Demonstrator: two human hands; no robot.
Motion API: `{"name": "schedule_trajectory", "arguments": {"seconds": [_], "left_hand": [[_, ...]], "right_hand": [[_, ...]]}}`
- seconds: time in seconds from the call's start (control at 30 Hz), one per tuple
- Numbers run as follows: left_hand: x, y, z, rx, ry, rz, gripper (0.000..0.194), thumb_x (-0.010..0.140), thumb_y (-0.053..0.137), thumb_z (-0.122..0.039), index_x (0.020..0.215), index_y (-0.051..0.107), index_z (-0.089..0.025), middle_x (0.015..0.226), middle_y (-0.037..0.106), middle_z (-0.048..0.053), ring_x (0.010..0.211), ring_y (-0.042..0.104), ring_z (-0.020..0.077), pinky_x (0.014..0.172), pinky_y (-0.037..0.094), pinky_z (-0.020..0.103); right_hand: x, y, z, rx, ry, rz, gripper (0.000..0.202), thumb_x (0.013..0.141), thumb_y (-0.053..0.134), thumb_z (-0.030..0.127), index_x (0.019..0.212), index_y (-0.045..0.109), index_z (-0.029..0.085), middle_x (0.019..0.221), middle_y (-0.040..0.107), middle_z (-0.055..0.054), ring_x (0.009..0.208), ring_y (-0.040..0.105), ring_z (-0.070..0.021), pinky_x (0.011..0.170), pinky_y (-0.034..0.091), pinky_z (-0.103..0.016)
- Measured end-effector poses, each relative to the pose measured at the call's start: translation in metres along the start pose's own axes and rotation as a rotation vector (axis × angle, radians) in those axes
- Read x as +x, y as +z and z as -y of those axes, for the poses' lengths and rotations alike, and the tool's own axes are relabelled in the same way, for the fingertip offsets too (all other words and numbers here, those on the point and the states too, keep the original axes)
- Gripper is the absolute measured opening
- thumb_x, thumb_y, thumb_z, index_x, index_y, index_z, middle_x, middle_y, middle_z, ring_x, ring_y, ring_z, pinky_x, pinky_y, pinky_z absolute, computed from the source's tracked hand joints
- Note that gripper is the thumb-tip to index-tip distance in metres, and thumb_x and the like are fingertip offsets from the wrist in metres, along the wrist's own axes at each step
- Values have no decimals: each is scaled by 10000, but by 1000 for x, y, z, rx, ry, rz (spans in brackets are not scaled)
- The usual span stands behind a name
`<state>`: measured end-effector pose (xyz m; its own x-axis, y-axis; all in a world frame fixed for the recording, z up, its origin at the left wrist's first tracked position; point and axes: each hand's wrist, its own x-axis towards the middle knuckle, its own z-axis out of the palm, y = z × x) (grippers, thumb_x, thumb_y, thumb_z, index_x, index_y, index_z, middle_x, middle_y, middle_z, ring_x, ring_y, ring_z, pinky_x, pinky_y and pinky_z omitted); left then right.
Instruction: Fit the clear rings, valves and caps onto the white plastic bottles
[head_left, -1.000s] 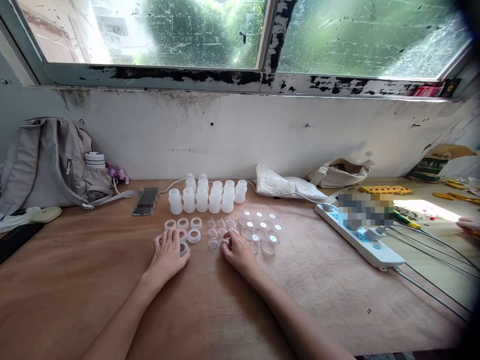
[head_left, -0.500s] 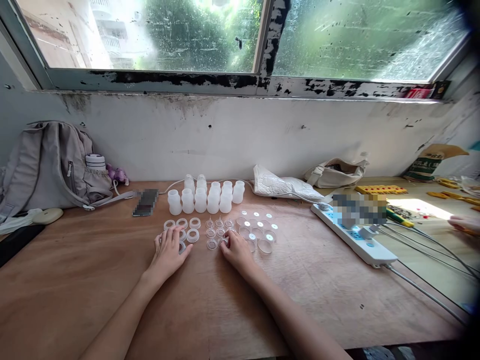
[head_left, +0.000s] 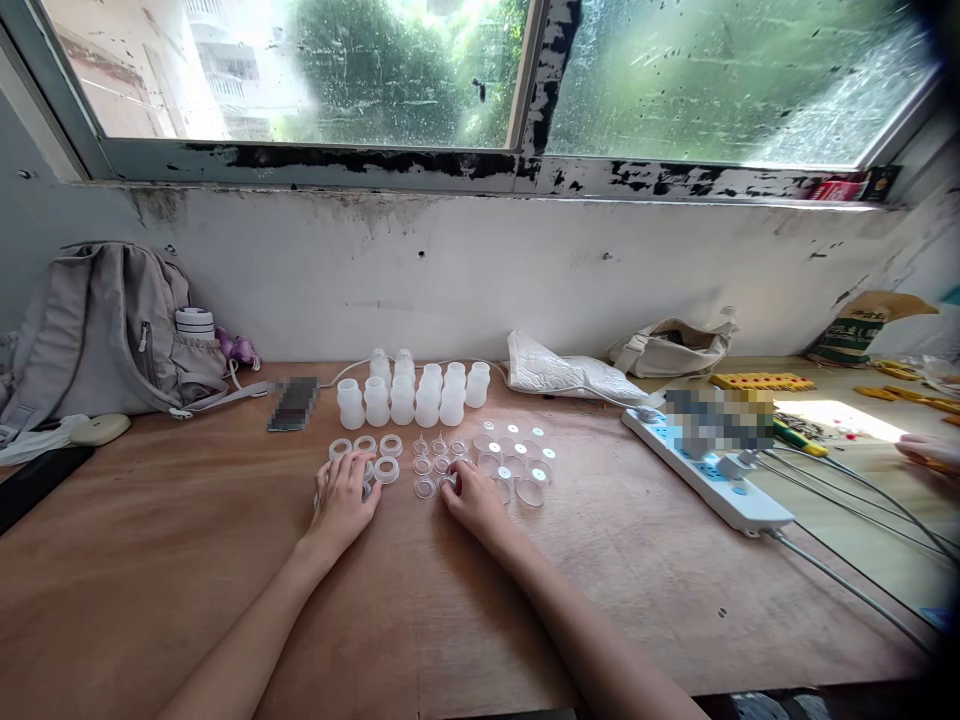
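Observation:
My left hand (head_left: pixel 344 498) rests over the lower part of a group of white rings (head_left: pixel 386 470), its fingers spread and covering some of them. My right hand (head_left: pixel 474 500) has its fingers curled at the lower right of several clear nipple-shaped pieces (head_left: pixel 424 487); what its fingertips pinch is too small to make out. Beside that hand lie clear round caps (head_left: pixel 530 491), some bearing white discs. Behind the rings, frosted white bottles (head_left: pixel 402 402) stand upright in rows.
A backpack (head_left: pixel 112 325) and a phone (head_left: pixel 293 404) lie at the left. A white package (head_left: pixel 566 370) rests by the wall. To the right are a power strip (head_left: pixel 739 505) with cables and a beige bag (head_left: pixel 675 346). Another person's hand (head_left: pixel 930 452) shows at the right edge.
My left hand has shifted slightly over the rings, its fingers drawn a little closer together. My right hand has stayed at the clear pieces. The view has moved very slightly.

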<state>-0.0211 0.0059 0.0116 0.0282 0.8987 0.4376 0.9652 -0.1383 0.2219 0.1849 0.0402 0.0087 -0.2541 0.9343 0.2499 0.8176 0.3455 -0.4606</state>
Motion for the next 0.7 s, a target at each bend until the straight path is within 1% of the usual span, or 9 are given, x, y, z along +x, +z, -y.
{"name": "schedule_trajectory", "arguments": {"seconds": [0.13, 0.23, 0.3, 0.4, 0.5, 0.57, 0.6, 0.7], "left_hand": [[1, -2, 2, -23, 13, 9, 302, 756, 454, -228, 1054, 500, -206, 1121, 558, 78, 1043, 471, 236, 882, 308, 388], [1, -3, 0, -37, 31, -16, 305, 754, 461, -230, 1055, 510, -209, 1108, 565, 78, 1043, 472, 242, 900, 296, 400], [1, -5, -2, -57, 51, -43, 287, 763, 452, -226, 1042, 521, -208, 1087, 574, 79, 1034, 477, 244, 911, 288, 407], [1, -7, -5, -124, 129, -62, 267, 759, 446, -186, 1009, 538, -203, 1042, 587, 74, 1013, 486, 235, 904, 307, 391], [0, -6, -7, -215, 287, -53, 273, 737, 436, -119, 971, 551, -198, 998, 596, 63, 984, 498, 215, 891, 337, 367], [0, -5, -7, -245, 362, -62, 264, 732, 428, -92, 935, 562, -195, 955, 604, 59, 958, 508, 205, 884, 351, 366], [0, -4, -7, -247, 380, -71, 255, 734, 428, -86, 917, 568, -194, 934, 608, 57, 945, 512, 202, 879, 357, 367], [2, -1, -6, -239, 392, -105, 235, 737, 430, -75, 877, 579, -191, 890, 615, 50, 909, 521, 191, 861, 375, 365]], "right_hand": [[-1, -3, 2, 1, -4, -12, 133, 752, 440, 217, 845, 527, 179, 749, 579, -33, 648, 527, -149, 583, 341, -233], [4, -13, 10, -15, 7, -115, 196, 783, 420, 270, 932, 517, 187, 799, 587, -39, 636, 537, -152, 557, 327, -237], [15, -24, 19, -31, 1, -196, 212, 807, 394, 293, 944, 521, 191, 800, 587, -39, 632, 540, -154, 544, 317, -240], [46, -41, 33, -24, -44, -249, 196, 815, 393, 297, 910, 533, 197, 815, 586, -34, 685, 549, -159, 573, 335, -241], [91, -51, 44, -35, -83, -263, 215, 824, 379, 280, 957, 525, 193, 904, 585, -43, 775, 550, -166, 644, 366, -252], [122, -53, 47, -84, -89, -228, 254, 831, 362, 257, 1019, 511, 173, 973, 578, -68, 879, 530, -184, 714, 376, -267], [136, -52, 49, -123, -85, -201, 294, 832, 357, 245, 1084, 483, 160, 1018, 569, -83, 935, 510, -196, 750, 373, -277], [168, -44, 51, -170, -91, -153, 396, 811, 398, 222, 1200, 418, 154, 1130, 530, -117, 1033, 454, -246, 813, 350, -340]]}}
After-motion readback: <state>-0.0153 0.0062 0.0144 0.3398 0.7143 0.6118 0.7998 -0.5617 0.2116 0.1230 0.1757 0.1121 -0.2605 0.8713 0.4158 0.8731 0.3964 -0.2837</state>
